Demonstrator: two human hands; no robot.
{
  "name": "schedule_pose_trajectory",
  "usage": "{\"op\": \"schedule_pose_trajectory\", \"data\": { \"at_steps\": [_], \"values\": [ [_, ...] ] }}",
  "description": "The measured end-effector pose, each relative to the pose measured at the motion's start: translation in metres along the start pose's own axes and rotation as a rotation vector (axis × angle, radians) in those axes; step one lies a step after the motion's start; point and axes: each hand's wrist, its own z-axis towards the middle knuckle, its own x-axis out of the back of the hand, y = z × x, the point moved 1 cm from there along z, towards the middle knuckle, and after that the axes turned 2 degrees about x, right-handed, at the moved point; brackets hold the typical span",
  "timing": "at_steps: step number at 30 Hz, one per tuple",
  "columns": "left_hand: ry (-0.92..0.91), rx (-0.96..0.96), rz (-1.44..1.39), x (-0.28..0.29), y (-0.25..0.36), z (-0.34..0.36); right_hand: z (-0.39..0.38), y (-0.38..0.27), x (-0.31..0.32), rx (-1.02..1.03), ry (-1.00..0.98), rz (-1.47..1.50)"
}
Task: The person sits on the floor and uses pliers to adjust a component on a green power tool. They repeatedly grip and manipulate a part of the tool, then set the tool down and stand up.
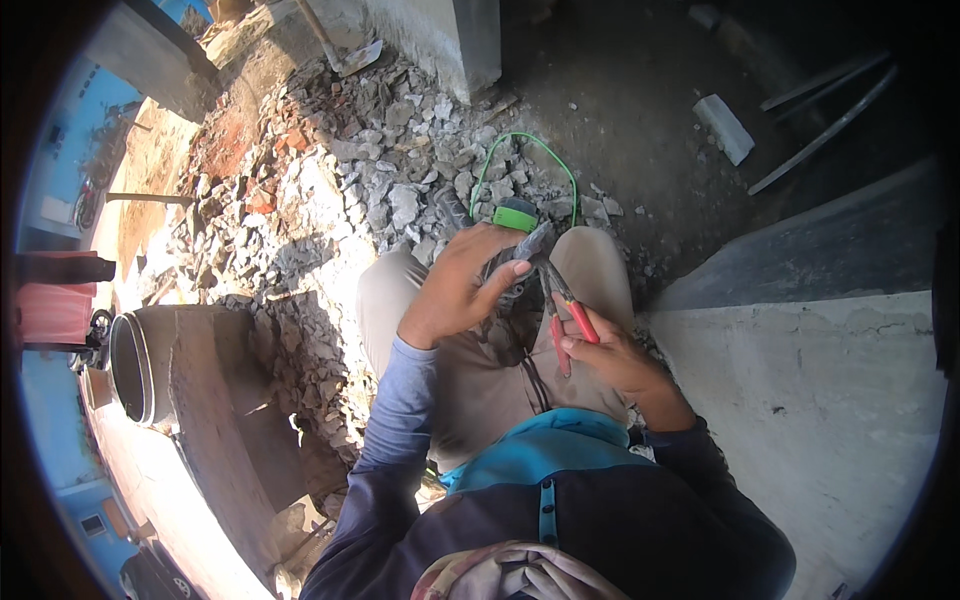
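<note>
My left hand (455, 285) is closed around a dusty grey power tool (535, 240) with a bright green section (515, 217), held between my knees. My right hand (615, 355) grips red-handled pliers (582, 320), whose metal head is up against the tool beside my left thumb; whether the jaws are clamped on anything I cannot tell. A dark handle-like part (450, 205) sticks up behind my left fingers. A thin green cord (540, 140) arches over the rubble beyond the tool, and dark cable hangs below it between my legs.
Broken concrete and brick rubble (330, 170) covers the ground ahead. A long-handled shovel (355, 58) lies near a pillar (478, 45). A low concrete wall (790, 390) is close on my right, a worn concrete block (200, 440) with a metal drum (135, 365) on my left.
</note>
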Motion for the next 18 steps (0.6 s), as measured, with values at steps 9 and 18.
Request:
{"op": "schedule_pose_trajectory", "data": {
  "at_steps": [9,18],
  "values": [
    [-0.459,-0.143,-0.184,0.034,-0.019,0.052,-0.036,-0.107,0.021,0.043,0.064,-1.441],
    [-0.738,-0.082,-0.168,0.013,-0.017,0.086,-0.028,-0.119,-0.014,0.221,0.090,-2.138]
  ]
}}
